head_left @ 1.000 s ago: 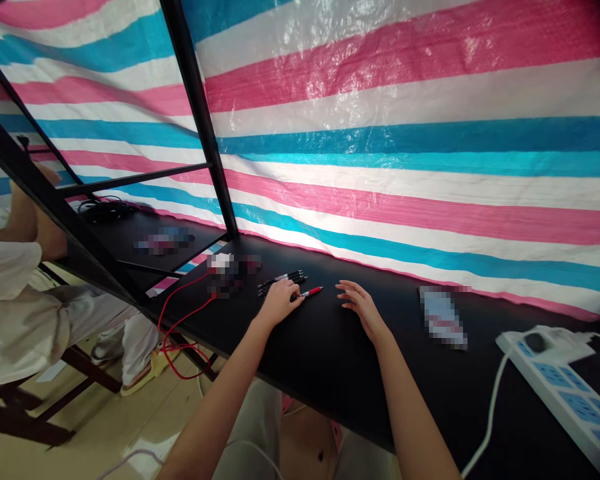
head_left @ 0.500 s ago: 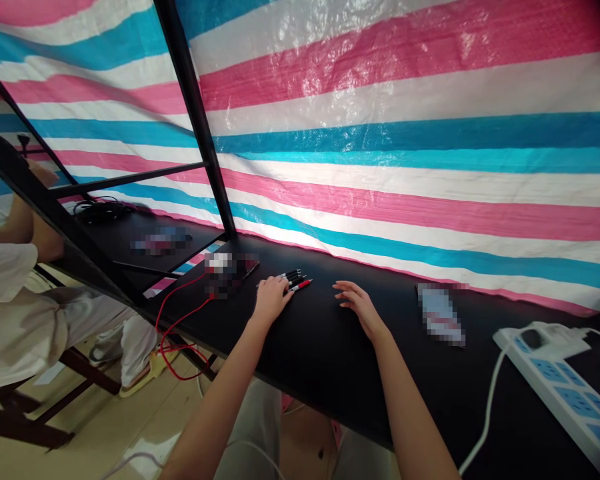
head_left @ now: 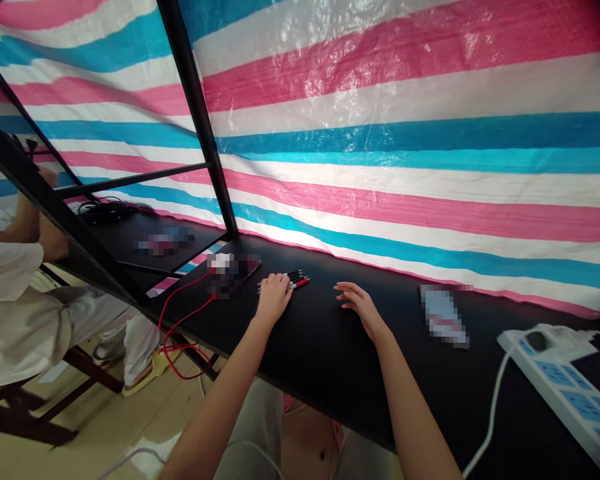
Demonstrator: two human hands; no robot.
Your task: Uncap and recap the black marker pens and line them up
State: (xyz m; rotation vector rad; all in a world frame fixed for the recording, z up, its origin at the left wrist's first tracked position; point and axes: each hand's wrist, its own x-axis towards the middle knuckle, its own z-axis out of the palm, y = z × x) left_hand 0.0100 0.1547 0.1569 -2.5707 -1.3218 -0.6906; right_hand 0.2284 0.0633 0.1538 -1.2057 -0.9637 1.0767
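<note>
My left hand (head_left: 274, 298) lies on the black table (head_left: 325, 363) with its fingers stretched over the near ends of a small row of pens. Two or three black pens (head_left: 295, 273) lie side by side, and a red pen (head_left: 301, 283) rests against them on the near side. Only the pens' right ends show past my fingertips. My right hand (head_left: 361, 305) rests flat on the table to the right, fingers apart, holding nothing and a short way from the pens.
A blurred flat item (head_left: 443, 317) lies right of my right hand. A white and blue power strip (head_left: 563, 380) sits at the far right. A red cable (head_left: 180, 327) hangs off the left edge by a dark device (head_left: 247, 267). Another person (head_left: 20, 320) sits at left behind a black frame post (head_left: 200, 127).
My left hand slid the red pen left and back until it lay against the black pens. My right hand stayed where it was.
</note>
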